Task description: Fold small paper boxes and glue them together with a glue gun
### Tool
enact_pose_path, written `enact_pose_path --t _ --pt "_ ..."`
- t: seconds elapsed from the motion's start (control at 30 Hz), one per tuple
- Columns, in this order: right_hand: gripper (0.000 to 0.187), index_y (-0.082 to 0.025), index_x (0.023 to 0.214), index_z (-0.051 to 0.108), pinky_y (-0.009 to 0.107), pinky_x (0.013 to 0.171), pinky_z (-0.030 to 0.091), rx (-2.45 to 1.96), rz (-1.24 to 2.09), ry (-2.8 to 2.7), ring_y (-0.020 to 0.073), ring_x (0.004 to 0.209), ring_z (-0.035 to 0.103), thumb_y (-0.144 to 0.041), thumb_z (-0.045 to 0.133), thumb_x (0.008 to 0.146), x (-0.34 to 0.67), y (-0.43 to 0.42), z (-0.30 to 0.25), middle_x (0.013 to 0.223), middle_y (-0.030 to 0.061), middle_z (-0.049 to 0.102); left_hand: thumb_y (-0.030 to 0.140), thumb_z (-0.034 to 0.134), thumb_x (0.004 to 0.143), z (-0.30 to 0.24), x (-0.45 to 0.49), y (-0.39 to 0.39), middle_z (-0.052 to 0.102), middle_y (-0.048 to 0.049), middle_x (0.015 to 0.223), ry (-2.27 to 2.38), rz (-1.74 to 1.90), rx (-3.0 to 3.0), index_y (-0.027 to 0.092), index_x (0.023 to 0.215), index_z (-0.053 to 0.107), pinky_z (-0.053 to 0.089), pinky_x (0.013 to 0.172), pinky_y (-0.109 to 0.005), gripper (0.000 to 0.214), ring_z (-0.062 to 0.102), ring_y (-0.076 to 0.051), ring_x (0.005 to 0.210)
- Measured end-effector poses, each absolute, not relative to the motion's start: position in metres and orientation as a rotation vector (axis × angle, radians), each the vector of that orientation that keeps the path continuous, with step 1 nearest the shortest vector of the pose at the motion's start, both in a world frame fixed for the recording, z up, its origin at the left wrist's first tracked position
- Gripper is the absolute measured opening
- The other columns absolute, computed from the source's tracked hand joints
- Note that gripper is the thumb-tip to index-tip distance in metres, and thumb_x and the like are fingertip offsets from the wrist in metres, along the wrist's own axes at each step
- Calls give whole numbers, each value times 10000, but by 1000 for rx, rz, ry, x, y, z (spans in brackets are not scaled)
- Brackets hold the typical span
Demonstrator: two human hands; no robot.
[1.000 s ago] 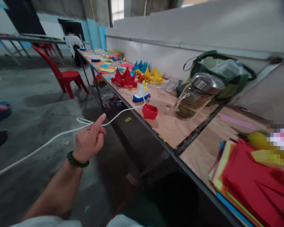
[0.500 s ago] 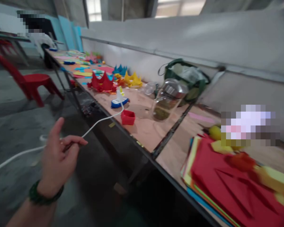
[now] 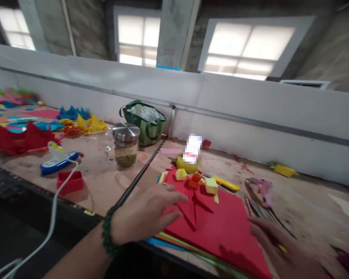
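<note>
My left hand (image 3: 147,213), a green bead bracelet at its wrist, reaches over a stack of coloured sheets with its fingers stretched and apart. On top lies a red sheet (image 3: 221,232), and thin red pointed pieces (image 3: 202,203) are on it near my left fingertips. My right hand (image 3: 291,248) is smeared by motion at the sheet's right edge; a small yellow spot shows at it, and whether it grips anything is unclear. Small folded pieces, pale yellow (image 3: 211,186) and orange (image 3: 195,180), sit along the sheet's far edge.
A yellow-handled cutter (image 3: 225,183) and a pink glue gun (image 3: 263,190) lie beyond the stack. Leftward are a lidded glass jar mug (image 3: 126,149), a red box (image 3: 70,183), a blue-and-white power strip (image 3: 59,164) with its cord, paper crowns (image 3: 23,137) and a green bag (image 3: 149,128).
The view has swung right towards the sheet stack. My left hand has moved from beside the table edge to over the red sheet, and my right hand has come into view.
</note>
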State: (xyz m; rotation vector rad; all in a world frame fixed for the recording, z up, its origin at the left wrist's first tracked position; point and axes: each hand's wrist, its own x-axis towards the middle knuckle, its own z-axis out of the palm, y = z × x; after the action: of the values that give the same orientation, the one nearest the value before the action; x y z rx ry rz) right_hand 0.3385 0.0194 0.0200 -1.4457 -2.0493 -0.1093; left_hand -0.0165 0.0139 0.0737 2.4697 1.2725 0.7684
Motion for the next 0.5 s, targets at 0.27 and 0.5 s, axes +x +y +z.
enact_pose_path --t 0.27,0.5 --pt "498 -219 1346 542 464 1037 429 -1322 318 -2594 289 1267 490 -475 481 923 274 65 27 1400 113 523 324 597 857 42 34 83 643 -124 1020 1171 264 2703 152 1007 668 482 785 -343 239 607 -259 924" --pt "286 -231 1169 662 390 999 411 -1100 323 -2753 235 1105 569 -304 487 955 271 75 23 1188 60 664 301 464 934 24 24 101 657 -76 914 1020 261 2723 165 822 693 456 776 -303 289 606 -204 845"
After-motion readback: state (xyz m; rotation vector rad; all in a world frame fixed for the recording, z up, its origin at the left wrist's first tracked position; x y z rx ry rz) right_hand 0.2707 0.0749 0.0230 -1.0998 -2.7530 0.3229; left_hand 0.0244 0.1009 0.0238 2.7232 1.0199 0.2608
